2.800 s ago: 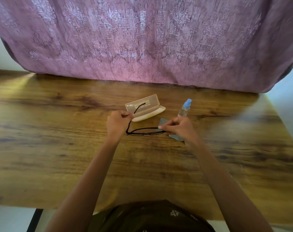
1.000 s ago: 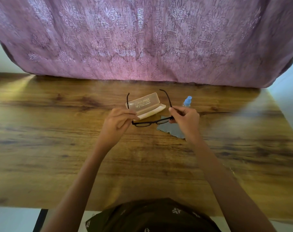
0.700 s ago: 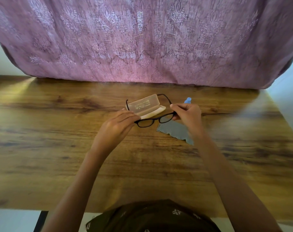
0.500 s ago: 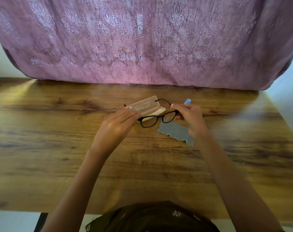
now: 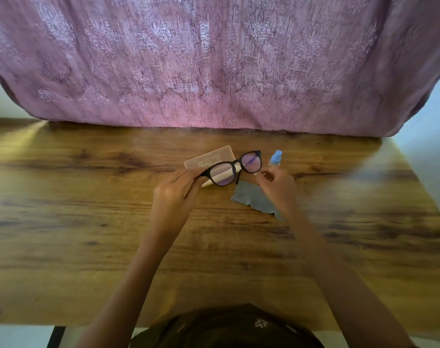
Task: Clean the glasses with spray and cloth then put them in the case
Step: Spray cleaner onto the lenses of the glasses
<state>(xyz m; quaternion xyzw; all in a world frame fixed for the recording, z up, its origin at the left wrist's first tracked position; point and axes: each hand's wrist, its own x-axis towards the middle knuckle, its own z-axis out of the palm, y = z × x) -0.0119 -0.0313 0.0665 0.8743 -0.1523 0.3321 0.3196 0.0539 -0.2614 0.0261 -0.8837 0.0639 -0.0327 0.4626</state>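
Note:
My left hand (image 5: 175,192) pinches the black-framed glasses (image 5: 239,162) at their left end and holds them up, lenses facing me, over the open beige case (image 5: 208,159). My right hand (image 5: 276,184) is off the glasses, fingers loosely curled, just in front of the small spray bottle with the blue cap (image 5: 275,157). The hand hides the bottle's body, so I cannot tell whether they touch. The grey cloth (image 5: 251,197) lies flat on the wooden table (image 5: 88,222), partly under my right wrist.
A purple patterned fabric (image 5: 213,59) hangs along the table's far edge, right behind the case and bottle. The table's right edge runs close to the bottle side. A dark table leg (image 5: 55,336) shows at the near left.
The glasses were unfolded and turned upright, lenses toward me. My right hand has let go of their right end and moved toward the bottle. My left hand alone holds them now.

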